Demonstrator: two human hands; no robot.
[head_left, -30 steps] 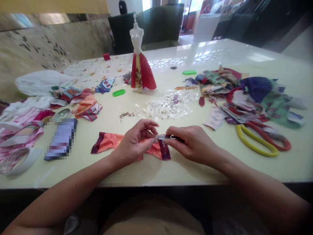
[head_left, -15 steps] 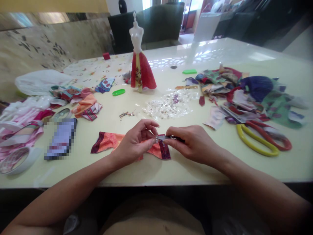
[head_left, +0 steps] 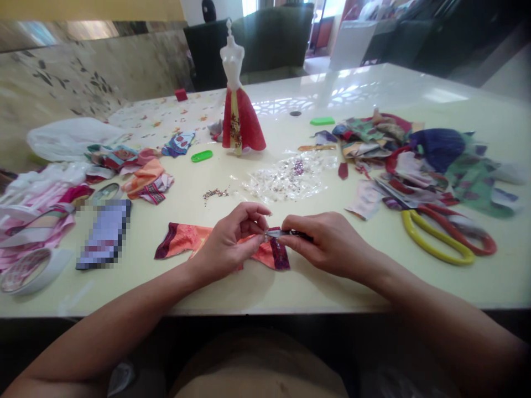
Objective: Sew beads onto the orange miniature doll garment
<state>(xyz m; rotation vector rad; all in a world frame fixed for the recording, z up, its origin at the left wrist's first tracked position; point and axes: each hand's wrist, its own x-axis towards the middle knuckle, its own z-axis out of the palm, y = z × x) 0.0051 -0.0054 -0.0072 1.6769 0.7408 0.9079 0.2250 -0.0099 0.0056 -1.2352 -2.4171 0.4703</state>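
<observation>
An orange and maroon fabric piece (head_left: 182,240) lies on the pale yellow table (head_left: 265,287) near its front edge. My left hand (head_left: 232,239) rests on it with fingers pinched together at the tip of a thin metal tool. My right hand (head_left: 327,243) grips that tool, which looks like tweezers (head_left: 286,234), and points it left toward my left fingertips. What sits between the fingertips is too small to make out. Behind the hands lies a clear bag of beads (head_left: 290,177) and a small heap of loose beads (head_left: 214,194).
A white doll mannequin in a red skirt (head_left: 239,119) stands mid-table. Fabric scraps (head_left: 415,155) and yellow and red scissors (head_left: 448,240) lie at the right. At the left are more scraps (head_left: 141,177), tape rolls (head_left: 29,268), a white bag (head_left: 70,138) and a green clip (head_left: 202,156).
</observation>
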